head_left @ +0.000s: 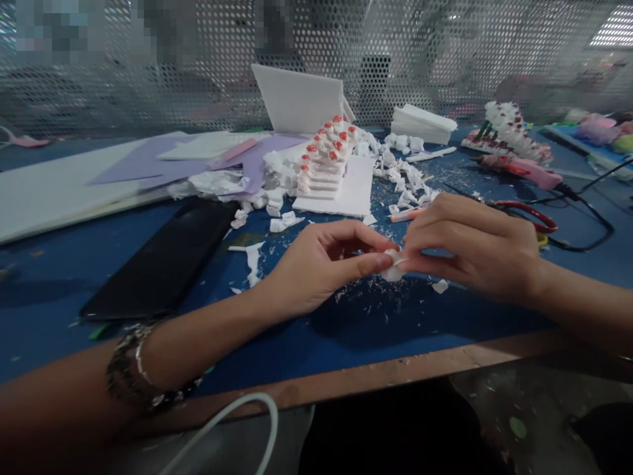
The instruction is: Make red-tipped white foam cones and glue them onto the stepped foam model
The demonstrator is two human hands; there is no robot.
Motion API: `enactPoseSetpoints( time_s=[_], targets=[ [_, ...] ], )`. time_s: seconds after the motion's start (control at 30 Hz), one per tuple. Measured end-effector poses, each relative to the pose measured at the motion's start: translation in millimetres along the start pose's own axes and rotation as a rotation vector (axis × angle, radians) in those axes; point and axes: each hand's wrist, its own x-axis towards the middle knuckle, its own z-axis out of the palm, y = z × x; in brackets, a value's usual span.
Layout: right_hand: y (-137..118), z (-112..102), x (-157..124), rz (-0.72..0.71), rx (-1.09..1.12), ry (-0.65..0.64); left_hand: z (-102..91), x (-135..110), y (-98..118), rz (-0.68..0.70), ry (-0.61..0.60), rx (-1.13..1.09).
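My left hand (321, 264) and my right hand (469, 247) meet over the blue table top (346, 330). Between their fingertips both pinch one small white foam piece (394, 267), held just above the surface. A beaded bracelet (143, 379) circles my left wrist. White crumbs and shavings lie scattered under the hands.
A black phone (168, 257) lies left of my hands. Behind them stands a stepped white foam model with red dots (326, 161), amid several foam scraps. White and purple sheets (148, 165) lie at back left. Red-handled scissors (529, 214), a pink glue gun (524, 170) and cable lie right. A perforated metal screen closes the back.
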Motion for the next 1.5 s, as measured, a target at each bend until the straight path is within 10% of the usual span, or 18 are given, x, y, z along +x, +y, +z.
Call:
enactPoseSetpoints(
  time_s=[0.53,1.5],
  targets=[
    [-6.5,4.5,1.5,0.264,0.22,0.071,9.1,-8.1,2.5,0.038,0.102,-0.01],
    [-5.4,3.0,1.4,0.238,0.273,0.05,-0.2,-14.8,0.4,0.468,0.079,0.488]
  ],
)
